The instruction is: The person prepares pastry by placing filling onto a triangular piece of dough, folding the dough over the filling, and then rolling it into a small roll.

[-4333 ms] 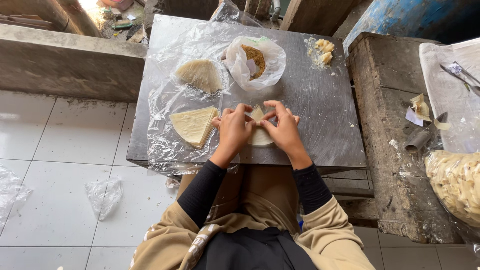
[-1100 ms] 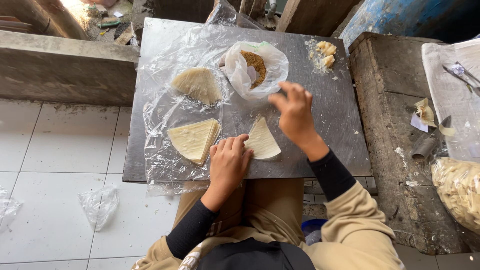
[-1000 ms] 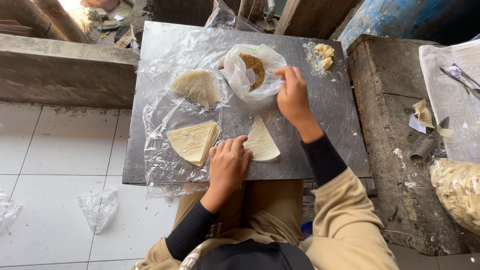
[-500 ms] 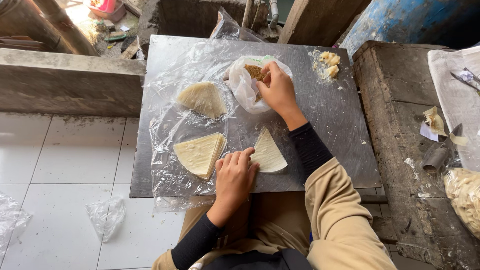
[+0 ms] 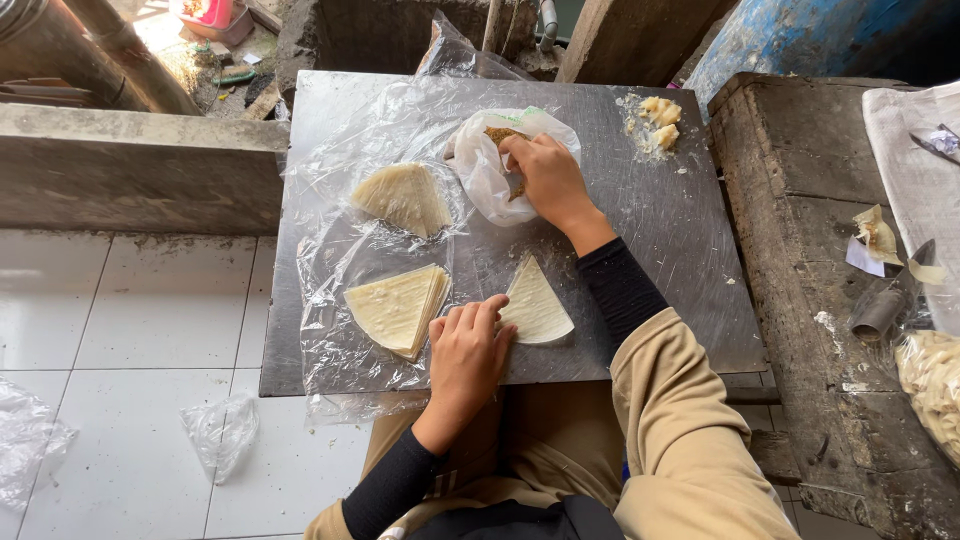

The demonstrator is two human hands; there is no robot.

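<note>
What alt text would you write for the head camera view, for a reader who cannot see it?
Seen from above, a person's right hand reaches into a white plastic bag of brown filling on a grey metal tabletop, while the left hand presses on a pale triangular pastry sheet. Two stacks of similar pale wedge-shaped sheets lie on clear plastic film to the left.

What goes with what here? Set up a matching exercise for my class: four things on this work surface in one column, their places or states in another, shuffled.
1. left hand
2. right hand
3. stack of wedge-shaped wrappers
4. pale dough scraps

a. on the clear plastic sheet
b. reaching into the white bag of brown filling
c. far right corner of the metal board
d. pressing on a single wrapper

Pairs: 1-d, 2-b, 3-a, 4-c
</note>
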